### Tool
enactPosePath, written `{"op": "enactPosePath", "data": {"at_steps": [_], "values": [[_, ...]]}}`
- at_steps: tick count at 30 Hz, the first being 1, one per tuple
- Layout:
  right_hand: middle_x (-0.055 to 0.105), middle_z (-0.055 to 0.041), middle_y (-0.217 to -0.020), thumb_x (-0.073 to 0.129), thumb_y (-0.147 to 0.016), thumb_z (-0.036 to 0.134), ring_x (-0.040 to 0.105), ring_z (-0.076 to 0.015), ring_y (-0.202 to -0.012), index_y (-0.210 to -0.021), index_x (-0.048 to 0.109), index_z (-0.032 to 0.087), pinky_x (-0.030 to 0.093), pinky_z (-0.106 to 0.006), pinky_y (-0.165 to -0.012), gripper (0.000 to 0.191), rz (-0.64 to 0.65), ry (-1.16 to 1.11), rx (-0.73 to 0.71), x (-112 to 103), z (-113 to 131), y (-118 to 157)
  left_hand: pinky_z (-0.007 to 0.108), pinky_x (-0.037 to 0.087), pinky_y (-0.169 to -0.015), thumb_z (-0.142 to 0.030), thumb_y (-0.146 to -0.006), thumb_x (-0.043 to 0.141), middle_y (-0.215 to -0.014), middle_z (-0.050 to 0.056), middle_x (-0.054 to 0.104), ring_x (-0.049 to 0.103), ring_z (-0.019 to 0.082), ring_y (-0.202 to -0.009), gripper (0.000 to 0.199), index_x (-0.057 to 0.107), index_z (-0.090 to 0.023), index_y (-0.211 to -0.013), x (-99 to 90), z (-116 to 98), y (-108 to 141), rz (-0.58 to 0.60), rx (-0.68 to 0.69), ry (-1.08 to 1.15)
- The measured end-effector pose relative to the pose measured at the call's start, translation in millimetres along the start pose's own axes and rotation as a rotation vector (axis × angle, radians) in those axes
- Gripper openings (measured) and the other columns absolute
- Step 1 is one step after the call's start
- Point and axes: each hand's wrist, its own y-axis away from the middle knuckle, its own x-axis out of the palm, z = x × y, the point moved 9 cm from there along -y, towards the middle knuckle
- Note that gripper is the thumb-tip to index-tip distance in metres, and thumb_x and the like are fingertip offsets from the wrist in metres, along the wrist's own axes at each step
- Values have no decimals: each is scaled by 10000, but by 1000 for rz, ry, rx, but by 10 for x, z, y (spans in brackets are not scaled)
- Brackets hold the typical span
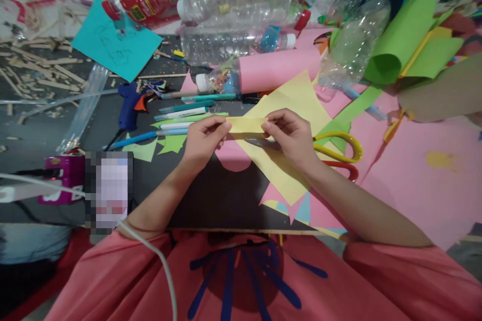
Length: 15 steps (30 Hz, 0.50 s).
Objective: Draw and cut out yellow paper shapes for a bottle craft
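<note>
Between my two hands a short strip of yellow paper (246, 125) is stretched level above the table. My left hand (206, 141) pinches its left end between thumb and fingers. The right end is pinched the same way by my right hand (289, 136). Below lies a larger yellow paper sheet (288, 180), set at a slant. Scissors with yellow and red handles (344, 141) rest on it, partly hidden under my right hand, blades pointing left. A rounded piece of pink paper (233, 156) lies under the strip.
A blue glue gun (130, 106) and several markers (184, 114) lie to the left. Clear plastic bottles (218, 45) crowd the back. Pink paper (425, 180) covers the right side. A phone (112, 185) and purple power block (62, 179) sit front left, with a white cable (160, 256) nearby.
</note>
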Motion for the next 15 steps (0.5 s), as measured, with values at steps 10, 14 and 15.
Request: {"op": "enactPosePath", "data": {"at_steps": [10, 14, 15], "values": [[592, 35, -681, 744, -755, 379, 559, -123, -606, -791, 640, 229, 494, -288, -595, 186, -6, 13, -8, -12, -29, -16, 175, 399, -387, -363, -687, 763, -492, -71, 503, 466, 62, -398, 218, 666, -190, -776, -28, 11, -31, -43, 6, 29], [600, 32, -688, 737, -748, 343, 558, -123, -600, -781, 652, 225, 479, -284, -577, 150, -20, 15, -17, -31, -29, -31, 171, 416, -373, -342, -674, 772, -517, -70, 529, 467, 57, -397, 212, 640, -192, -745, -20, 53, -41, -51, -2, 83], [604, 31, -687, 740, -744, 334, 555, -121, -597, -776, 656, 223, 474, -282, -575, 143, -22, 15, -24, -34, -24, -34, 173, 418, -369, -345, -674, 776, -514, -72, 527, 463, 56, -391, 221, 628, -192, -736, -15, 59, -41, -50, -1, 95]]}}
